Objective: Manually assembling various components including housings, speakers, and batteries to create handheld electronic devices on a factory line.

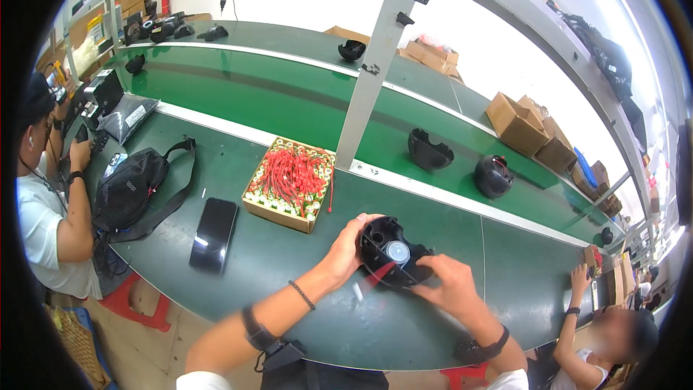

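Above the near part of the green bench I hold a black rounded plastic housing (377,254), its hollow side facing up. A round silver-grey part (397,251) sits inside it. My left hand (345,251) is wrapped round the housing's left side. My right hand (453,285) pinches its right edge between thumb and fingers. Blurred red wires (377,276) hang out over the housing's near edge, with a small white connector (358,292) at the end. Just beyond my left hand stands an open carton (280,218) packed with battery cells and tangled red wires.
A phone (214,235) and a black bag (133,191) lie to the left. Past a metal post (369,101), black housings (430,150) rest on the green conveyor (303,90). Cardboard boxes (516,123) stand along its far side. Co-workers sit at both ends, one (61,231) left, another (577,357) right.
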Action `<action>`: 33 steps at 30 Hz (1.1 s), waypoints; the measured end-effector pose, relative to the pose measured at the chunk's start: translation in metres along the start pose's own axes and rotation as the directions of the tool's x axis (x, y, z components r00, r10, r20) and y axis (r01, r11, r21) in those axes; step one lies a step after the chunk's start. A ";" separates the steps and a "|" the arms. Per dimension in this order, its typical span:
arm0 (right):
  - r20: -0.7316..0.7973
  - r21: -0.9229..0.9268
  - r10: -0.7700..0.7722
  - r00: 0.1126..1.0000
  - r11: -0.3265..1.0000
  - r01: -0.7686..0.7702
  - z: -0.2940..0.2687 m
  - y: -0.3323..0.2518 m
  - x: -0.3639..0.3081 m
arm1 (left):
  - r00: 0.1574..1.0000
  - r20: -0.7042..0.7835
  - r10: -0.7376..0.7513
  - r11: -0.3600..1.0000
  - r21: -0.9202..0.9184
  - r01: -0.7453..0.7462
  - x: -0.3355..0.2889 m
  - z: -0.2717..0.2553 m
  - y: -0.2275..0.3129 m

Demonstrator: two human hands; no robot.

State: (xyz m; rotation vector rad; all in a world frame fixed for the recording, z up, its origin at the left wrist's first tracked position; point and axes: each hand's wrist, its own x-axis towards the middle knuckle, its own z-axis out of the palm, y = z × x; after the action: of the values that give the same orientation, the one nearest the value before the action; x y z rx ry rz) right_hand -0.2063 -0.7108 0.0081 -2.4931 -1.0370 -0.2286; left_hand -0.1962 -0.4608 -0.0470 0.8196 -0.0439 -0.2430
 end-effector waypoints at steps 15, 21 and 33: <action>-0.095 0.583 -0.038 0.995 0.808 0.086 -0.016 -0.049 0.061 | 0.974 0.228 -0.006 0.911 0.403 -0.089 0.009 -0.022 -0.012; 0.098 0.597 -0.064 0.993 0.802 -0.007 -0.005 -0.048 0.165 | 0.962 0.249 -0.107 0.827 0.560 -0.053 0.003 -0.016 0.000; 0.255 0.379 -0.291 0.922 0.907 0.181 0.033 -0.074 0.208 | 0.926 0.363 -0.099 0.850 0.514 -0.111 0.006 -0.027 -0.006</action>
State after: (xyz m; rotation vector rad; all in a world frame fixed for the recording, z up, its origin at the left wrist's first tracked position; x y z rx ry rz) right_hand -0.1116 -0.5170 0.0669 -2.1141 -1.3770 0.2646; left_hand -0.1885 -0.4469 -0.0699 1.3153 -0.4991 -0.3909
